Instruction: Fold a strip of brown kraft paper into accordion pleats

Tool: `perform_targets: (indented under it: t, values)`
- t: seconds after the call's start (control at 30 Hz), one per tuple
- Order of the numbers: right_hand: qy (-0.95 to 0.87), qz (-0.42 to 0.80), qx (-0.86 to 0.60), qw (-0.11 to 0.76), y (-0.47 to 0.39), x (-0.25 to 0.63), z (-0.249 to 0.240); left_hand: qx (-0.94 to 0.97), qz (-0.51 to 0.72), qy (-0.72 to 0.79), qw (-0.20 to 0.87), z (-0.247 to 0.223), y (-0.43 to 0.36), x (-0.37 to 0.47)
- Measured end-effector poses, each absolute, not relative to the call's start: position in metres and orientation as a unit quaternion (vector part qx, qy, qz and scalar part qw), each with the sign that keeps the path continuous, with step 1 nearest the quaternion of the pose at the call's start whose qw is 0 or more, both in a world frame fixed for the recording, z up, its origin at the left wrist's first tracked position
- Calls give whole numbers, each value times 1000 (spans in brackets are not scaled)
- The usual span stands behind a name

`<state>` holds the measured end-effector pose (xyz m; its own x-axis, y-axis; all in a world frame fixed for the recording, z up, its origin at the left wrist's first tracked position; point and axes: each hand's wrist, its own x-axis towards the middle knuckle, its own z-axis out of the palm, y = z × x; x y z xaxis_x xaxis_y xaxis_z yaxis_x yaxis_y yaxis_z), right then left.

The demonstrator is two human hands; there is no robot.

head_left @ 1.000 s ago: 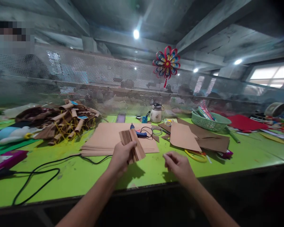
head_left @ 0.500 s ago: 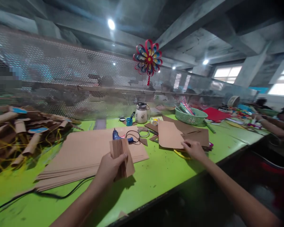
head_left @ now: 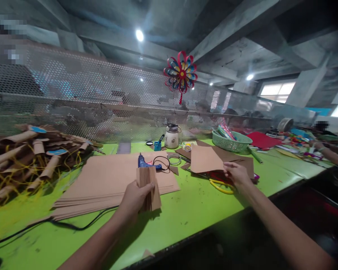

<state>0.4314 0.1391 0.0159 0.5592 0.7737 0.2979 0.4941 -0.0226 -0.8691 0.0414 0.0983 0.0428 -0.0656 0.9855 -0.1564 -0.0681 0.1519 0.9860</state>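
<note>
My left hand [head_left: 139, 193] is closed round a thick bundle of folded brown paper [head_left: 148, 183], held upright above the green table. At the right, my right hand [head_left: 238, 174] pinches the near right corner of a brown paper sheet [head_left: 205, 158], whose front edge is raised. Something red shows under that sheet, and a yellow cord loop [head_left: 221, 186] lies just below it. Past the bundle, a blue glue gun [head_left: 148, 163] rests on a stack of large brown paper sheets [head_left: 107, 176].
Brown paper rolls with yellow strings [head_left: 36, 161] are heaped at the left. A black cable [head_left: 81, 227] crosses the table's front left. Behind stand a jug [head_left: 171, 138], a small blue pot [head_left: 157, 146] and a green basket [head_left: 232, 142]. Another person's arm [head_left: 331, 153] reaches in at far right.
My right hand has lifted the sheet's near corner slightly, showing more of the yellow cord and something red beneath. My left hand keeps its hold on the bundle. The view has shifted slightly left.
</note>
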Motion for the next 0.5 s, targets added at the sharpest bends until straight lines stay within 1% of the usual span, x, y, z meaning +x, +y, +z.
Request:
perform_targets:
  t: [0.07,0.13,0.3,0.4,0.5]
  values:
    - [-441,115,-706,542,152,438,25,429,492,537,534,40,101,42]
    - [-435,94,-721,531,165,448,37,434,490,535,534,37,103,44]
    - [-463,-7,-763,451,172,467,63,443,489,532,530,38,101,45]
    - [-516,-63,-755,400,153,455,57,447,497,521,531,41,98,45]
    - [-602,-43,-723,335,128,432,34,443,497,513,542,42,95,46]
